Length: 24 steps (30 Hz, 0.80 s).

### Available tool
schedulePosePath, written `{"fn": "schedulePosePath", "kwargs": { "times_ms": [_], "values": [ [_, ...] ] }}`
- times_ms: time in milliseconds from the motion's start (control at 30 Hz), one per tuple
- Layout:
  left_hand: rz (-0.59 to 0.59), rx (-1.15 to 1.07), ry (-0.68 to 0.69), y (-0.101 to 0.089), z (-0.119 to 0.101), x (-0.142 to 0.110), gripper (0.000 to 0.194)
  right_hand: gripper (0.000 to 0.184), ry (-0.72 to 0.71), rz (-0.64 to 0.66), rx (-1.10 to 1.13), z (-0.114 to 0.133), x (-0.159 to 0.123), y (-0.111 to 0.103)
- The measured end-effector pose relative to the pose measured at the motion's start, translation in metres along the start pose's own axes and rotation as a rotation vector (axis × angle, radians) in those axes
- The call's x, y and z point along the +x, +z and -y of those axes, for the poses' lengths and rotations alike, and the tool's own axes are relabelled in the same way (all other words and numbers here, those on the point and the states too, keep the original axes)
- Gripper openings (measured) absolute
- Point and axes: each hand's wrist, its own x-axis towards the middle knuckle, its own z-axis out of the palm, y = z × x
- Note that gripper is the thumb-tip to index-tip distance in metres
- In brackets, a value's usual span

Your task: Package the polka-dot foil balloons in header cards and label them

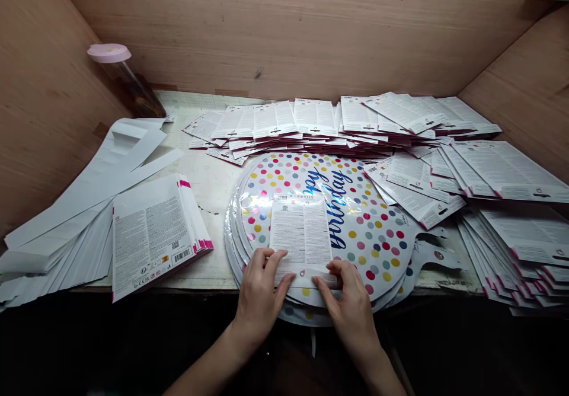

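Observation:
A white printed card [301,239] lies over a stack of round foil balloons [377,230] with coloured dots and blue "Happy Birthday" lettering. My left hand [260,292] pinches the card's lower left corner between thumb and fingers. At the lower right corner, my right hand [349,295] grips the same card, thumb on its front. Small print, a barcode and a QR code show on the card's upward face. Part of the lettering on the top balloon is hidden beneath it.
Left of the balloons stand a stack of printed cards [149,239] with pink edges and a fan of white paper strips [84,218]. Printed packets [273,120] are piled along the back, more packets [511,171] at right. A pink-lidded bottle [128,79] leans in the back left corner.

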Motion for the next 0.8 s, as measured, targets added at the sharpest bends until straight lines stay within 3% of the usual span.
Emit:
{"fn": "schedulePosePath", "kwargs": {
  "times_ms": [133,233,333,433,567,633,700,800],
  "values": [
    [-0.004,0.231,-0.248,-0.004,-0.001,0.007,0.061,0.037,0.089,-0.051,-0.246,0.003,0.001,0.007],
    [0.047,0.219,-0.3,-0.012,0.002,0.008,0.046,0.038,0.016,-0.112,-0.331,0.001,-0.003,0.009],
    [0.109,0.131,-0.291,-0.022,0.003,0.004,0.031,0.03,-0.264,-0.116,-0.329,-0.001,-0.013,0.011],
    [0.212,-0.127,-0.35,-0.033,0.0,-0.004,0.034,0.036,-0.531,-0.064,-0.269,-0.002,-0.026,0.012],
    [0.42,-0.864,-0.633,-0.04,-0.01,-0.021,0.034,0.036,-0.619,-0.177,-0.137,0.004,-0.04,0.008],
    [0.511,-1.172,-0.79,-0.038,-0.015,-0.028,0.044,0.032,-0.666,-0.22,-0.099,0.01,-0.041,0.005],
    [0.54,-1.314,-0.874,-0.033,-0.019,-0.032,0.053,0.025,-0.713,-0.253,-0.106,0.018,-0.038,0.002],
    [0.517,-1.377,-0.92,-0.028,-0.025,-0.032,0.051,0.017,-0.775,-0.294,-0.168,0.026,-0.029,-0.001]
  ]
}}
